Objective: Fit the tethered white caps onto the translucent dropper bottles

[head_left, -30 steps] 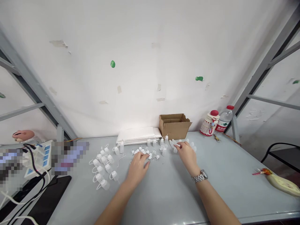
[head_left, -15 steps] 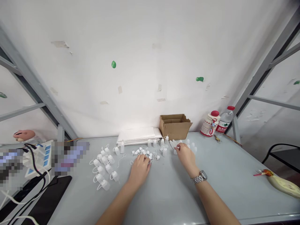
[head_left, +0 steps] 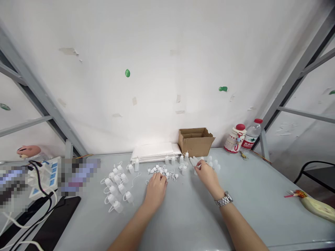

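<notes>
My left hand (head_left: 156,190) rests at the near edge of a loose heap of small white dropper caps with looped straps (head_left: 159,169). Its fingers are curled down together, and whatever they hold is hidden under them. Further right, my right hand (head_left: 208,175) wears a metal-band watch and pinches at a small translucent bottle (head_left: 195,172), mostly covered by its fingertips. Several uncapped bottles (head_left: 216,166) stand just behind and right of that hand. A capped bottle (head_left: 184,169) is upright between the hands. On the left, several capped bottles (head_left: 113,190) form a group.
A cardboard box (head_left: 196,143) and a stack of white sheets or envelopes (head_left: 151,152) lie against the wall. A red-lidded flask (head_left: 235,139) and a water bottle (head_left: 252,135) stand back right. At left are a power strip (head_left: 52,174) and a black phone-like slab (head_left: 56,219).
The left hand's fingers have drawn closer together, hiding the piece that showed by its thumb. The right hand stays nearly in place among the uncapped bottles. The view has shifted slightly.
</notes>
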`<state>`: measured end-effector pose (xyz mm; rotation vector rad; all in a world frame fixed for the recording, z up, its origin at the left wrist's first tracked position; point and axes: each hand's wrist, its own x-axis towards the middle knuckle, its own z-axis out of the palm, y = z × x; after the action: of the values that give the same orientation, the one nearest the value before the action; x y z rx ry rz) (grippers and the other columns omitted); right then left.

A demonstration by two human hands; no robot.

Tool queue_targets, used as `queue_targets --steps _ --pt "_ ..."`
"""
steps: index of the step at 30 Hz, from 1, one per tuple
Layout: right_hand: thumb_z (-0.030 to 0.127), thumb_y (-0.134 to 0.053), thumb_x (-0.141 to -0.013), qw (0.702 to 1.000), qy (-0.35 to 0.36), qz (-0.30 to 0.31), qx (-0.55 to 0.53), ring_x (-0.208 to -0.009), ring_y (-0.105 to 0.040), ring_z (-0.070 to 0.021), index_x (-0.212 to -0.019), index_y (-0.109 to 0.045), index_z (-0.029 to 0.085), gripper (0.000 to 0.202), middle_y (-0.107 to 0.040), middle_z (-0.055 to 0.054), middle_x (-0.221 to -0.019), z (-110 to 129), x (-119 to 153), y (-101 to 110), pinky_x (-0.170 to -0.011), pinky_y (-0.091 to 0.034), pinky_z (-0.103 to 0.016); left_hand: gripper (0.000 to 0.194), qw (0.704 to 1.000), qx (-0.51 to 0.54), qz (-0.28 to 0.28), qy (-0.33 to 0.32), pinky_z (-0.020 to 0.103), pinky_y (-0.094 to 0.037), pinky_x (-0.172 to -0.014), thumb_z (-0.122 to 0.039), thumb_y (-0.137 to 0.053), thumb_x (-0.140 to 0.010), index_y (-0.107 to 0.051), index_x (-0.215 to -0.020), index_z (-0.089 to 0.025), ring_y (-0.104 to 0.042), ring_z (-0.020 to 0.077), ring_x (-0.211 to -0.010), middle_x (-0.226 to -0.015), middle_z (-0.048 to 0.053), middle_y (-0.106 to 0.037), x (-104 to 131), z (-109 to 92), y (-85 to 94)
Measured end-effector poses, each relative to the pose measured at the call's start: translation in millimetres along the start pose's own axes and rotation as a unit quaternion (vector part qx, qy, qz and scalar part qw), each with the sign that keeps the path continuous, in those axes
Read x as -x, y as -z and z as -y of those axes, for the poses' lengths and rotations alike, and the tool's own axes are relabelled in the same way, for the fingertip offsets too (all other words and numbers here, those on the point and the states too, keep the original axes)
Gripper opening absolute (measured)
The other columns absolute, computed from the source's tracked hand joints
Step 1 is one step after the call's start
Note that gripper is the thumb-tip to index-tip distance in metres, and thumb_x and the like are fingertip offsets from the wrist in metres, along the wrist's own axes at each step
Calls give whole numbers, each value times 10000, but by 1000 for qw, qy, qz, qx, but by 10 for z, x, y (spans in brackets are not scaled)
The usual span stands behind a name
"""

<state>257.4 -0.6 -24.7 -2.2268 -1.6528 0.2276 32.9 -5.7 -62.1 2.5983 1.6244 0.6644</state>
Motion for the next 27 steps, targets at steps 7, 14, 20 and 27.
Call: queue_targets --steps 7,14,20,27 --pt "228 -425 -827 1000 -3 14 1 -733 -626 -208 -1025 -506 170 222 -667 -69 -866 -3 0 -8 -563 -351 -262 225 998 16 -49 36 373 -447 -739 -120 -463 -775 -549 -978 -164 -524 235 -877 -927 92 -549 -16 17 57" --pt "188 -444 -799 998 5 50 25 -800 -633 -234 -962 -583 147 218 -673 -113 -892 -5 -7 -26 -585 -358 -274 212 999 -4 -27 -24 349 -452 -708 -142 -453 -827 -649 -847 -221 -537 217 -838 -866 63 -585 -12 -11 -10" --pt "152 -472 -762 996 23 82 39 -794 -625 -262 -866 -586 138 155 -671 -132 -834 9 28 -10 -559 -328 -280 242 994 82 -68 29 341 -454 -715 -225 -427 -859 -668 -831 -236 -549 200 -802 -801 45 -612 -29 36 18" --pt "139 -485 -706 991 54 124 10 -687 -590 -213 -804 -574 156 133 -647 -83 -742 59 120 35 -501 -273 -259 258 952 244 -114 148 358 -459 -737 -364 -429 -842 -607 -738 -209 -571 207 -816 -798 46 -614 -71 64 105"
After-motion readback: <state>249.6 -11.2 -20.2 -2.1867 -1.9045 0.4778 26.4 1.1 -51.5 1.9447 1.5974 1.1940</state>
